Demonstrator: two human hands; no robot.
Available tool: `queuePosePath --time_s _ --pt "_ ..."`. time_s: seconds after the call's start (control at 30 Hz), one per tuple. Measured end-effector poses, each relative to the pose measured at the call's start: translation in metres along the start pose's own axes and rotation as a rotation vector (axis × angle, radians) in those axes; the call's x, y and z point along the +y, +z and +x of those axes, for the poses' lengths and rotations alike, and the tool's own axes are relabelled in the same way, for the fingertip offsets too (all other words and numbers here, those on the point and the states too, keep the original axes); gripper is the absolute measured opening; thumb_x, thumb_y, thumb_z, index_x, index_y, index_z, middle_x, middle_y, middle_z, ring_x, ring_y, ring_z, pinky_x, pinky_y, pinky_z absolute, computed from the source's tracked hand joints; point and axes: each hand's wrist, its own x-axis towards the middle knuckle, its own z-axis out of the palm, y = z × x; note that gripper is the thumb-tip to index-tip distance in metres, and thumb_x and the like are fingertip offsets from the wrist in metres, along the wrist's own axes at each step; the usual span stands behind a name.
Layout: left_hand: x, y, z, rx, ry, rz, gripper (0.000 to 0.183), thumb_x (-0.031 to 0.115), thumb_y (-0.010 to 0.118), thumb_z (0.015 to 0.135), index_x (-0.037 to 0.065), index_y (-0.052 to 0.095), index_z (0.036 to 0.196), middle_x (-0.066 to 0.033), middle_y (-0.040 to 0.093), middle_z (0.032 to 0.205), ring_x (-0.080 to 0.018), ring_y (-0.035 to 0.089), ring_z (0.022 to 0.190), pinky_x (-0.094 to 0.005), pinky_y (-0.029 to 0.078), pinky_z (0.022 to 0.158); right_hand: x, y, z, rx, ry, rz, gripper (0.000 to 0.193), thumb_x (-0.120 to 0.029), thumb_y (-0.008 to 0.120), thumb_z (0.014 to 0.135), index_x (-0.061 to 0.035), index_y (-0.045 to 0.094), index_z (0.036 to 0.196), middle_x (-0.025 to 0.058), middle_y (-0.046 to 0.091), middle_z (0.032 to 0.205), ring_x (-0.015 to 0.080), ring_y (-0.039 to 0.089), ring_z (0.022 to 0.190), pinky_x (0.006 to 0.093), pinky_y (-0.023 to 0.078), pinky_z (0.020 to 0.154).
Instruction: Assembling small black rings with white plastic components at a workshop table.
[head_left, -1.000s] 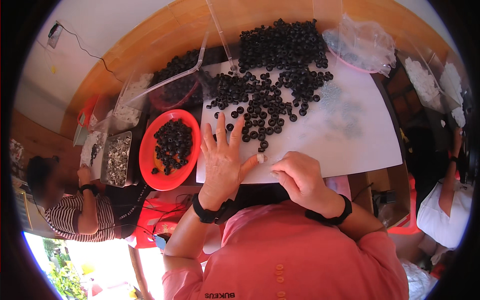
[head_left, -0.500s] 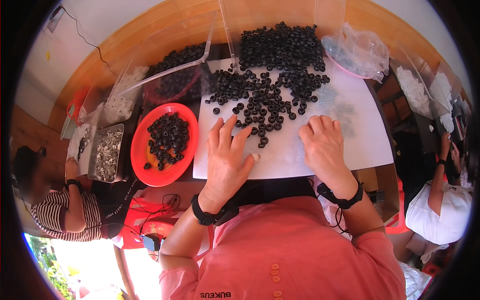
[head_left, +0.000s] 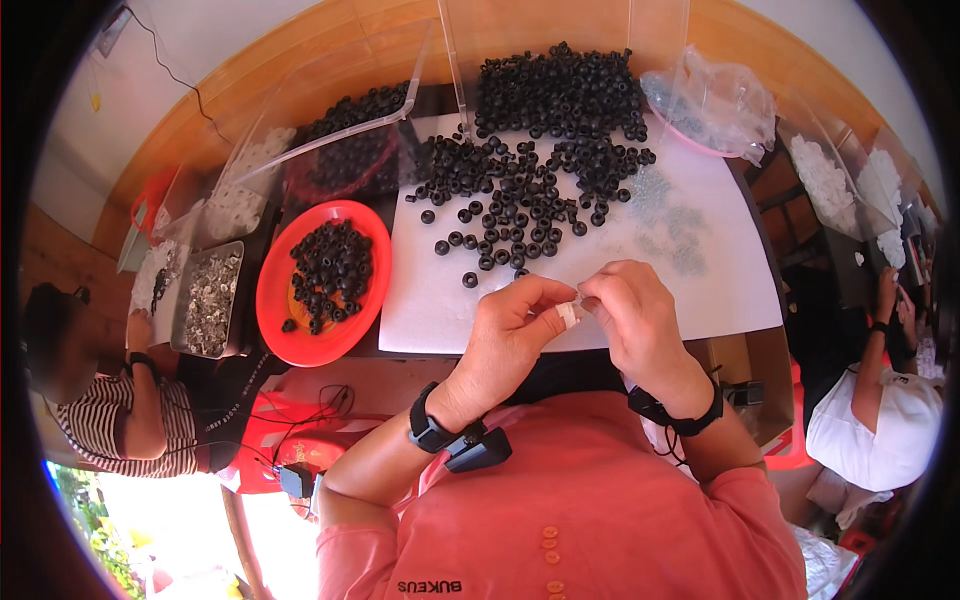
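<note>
Black rings (head_left: 521, 196) loose on white sheet (head_left: 735, 290); left hand (head_left: 508, 332), right hand (head_left: 643, 320) meet over front edge, both pinched closed, contents unclear; bare room rightward.

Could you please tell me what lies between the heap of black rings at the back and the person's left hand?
In the head view, looser black rings lie scattered over the white sheet between the heap and the left hand.
</note>
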Motion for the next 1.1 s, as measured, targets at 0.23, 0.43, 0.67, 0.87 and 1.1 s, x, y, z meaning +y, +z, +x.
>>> queuePosePath --time_s 0.23,0.43,0.67,0.87,1.1 --pt "-0.016 0.001 0.005 -0.034 -0.107 -0.170 0.011 0.006 0.067 0.095 -0.001 0.068 0.104 -0.0021 0.065 0.084 -0.0053 0.052 0.061 -0.0200 0.043 0.054 0.005 0.001 -0.007 -0.034 0.118 0.272 0.019 0.007 0.065 0.080 -0.0019 0.062 0.097 0.0120 0.059 0.085 0.0306 0.061 0.079 0.0377 0.049 0.070" --pt "-0.017 0.012 0.007 0.035 0.048 -0.053 0.010 0.003 0.067 0.094 -0.001 0.068 0.103 -0.0013 0.062 0.089 -0.0050 0.052 0.065 -0.0199 0.043 0.057 0.007 -0.002 -0.008 -0.008 0.461 0.536 0.013 0.002 0.064 0.092 0.0015 0.062 0.105 0.0108 0.066 0.087 0.0153 0.065 0.081 0.0265 0.050 0.075" --pt "-0.015 0.020 0.012 0.039 0.124 -0.012 0.009 0.001 0.065 0.092 -0.001 0.068 0.100 -0.0014 0.061 0.086 -0.0051 0.052 0.065 -0.0199 0.042 0.056 0.011 0.004 -0.008 0.017 0.525 0.687 0.013 0.002 0.061 0.095 0.0013 0.062 0.108 0.0070 0.068 0.089 0.0110 0.064 0.083 0.0260 0.051 0.076" --pt "-0.009 0.020 0.020 0.043 -0.202 -0.302 0.013 0.008 0.061 0.092 -0.002 0.069 0.092 -0.0058 0.065 0.075 -0.0081 0.054 0.056 -0.0220 0.041 0.050 0.009 0.000 -0.010 0.030 0.415 0.530 0.017 0.002 0.062 0.093 0.0000 0.062 0.110 0.0090 0.068 0.090 0.0156 0.066 0.081 0.0265 0.052 0.075" --pt "-0.010 0.019 0.020 0.024 -0.236 -0.295 0.012 0.008 0.064 0.091 -0.002 0.069 0.096 -0.0060 0.066 0.079 -0.0089 0.055 0.056 -0.0221 0.042 0.050 0.013 0.004 -0.016 0.101 0.341 0.517 0.020 0.003 0.065 0.090 -0.0008 0.063 0.110 0.0085 0.068 0.093 0.0171 0.067 0.080 0.0284 0.054 0.074"
